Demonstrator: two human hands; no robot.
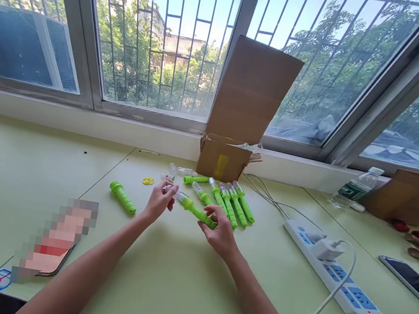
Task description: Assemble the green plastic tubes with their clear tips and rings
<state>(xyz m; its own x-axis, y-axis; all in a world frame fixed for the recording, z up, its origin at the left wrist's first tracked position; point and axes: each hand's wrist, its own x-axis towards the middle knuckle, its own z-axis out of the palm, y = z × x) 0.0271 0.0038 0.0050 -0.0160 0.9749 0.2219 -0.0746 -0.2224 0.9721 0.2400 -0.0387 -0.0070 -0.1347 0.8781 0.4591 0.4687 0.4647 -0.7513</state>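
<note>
My left hand (159,200) pinches the clear tip of a green stick-shaped toy (194,209) held just above the pale green table (12,168). Its green handle end sits in the closed fingers of my right hand (220,233). Right behind the hands lies a row of several similar green sticks (232,203). One bare green handle (122,197) lies alone to the left. A small yellow ring (148,181) and clear caps (175,169) sit near the back.
An open cardboard box (222,159) stands against the window sill. A white power strip (335,270) with a plugged charger and cable lies to the right, with a phone (410,282) and a water bottle (355,189) beyond. A blurred-out object (57,239) lies at front left.
</note>
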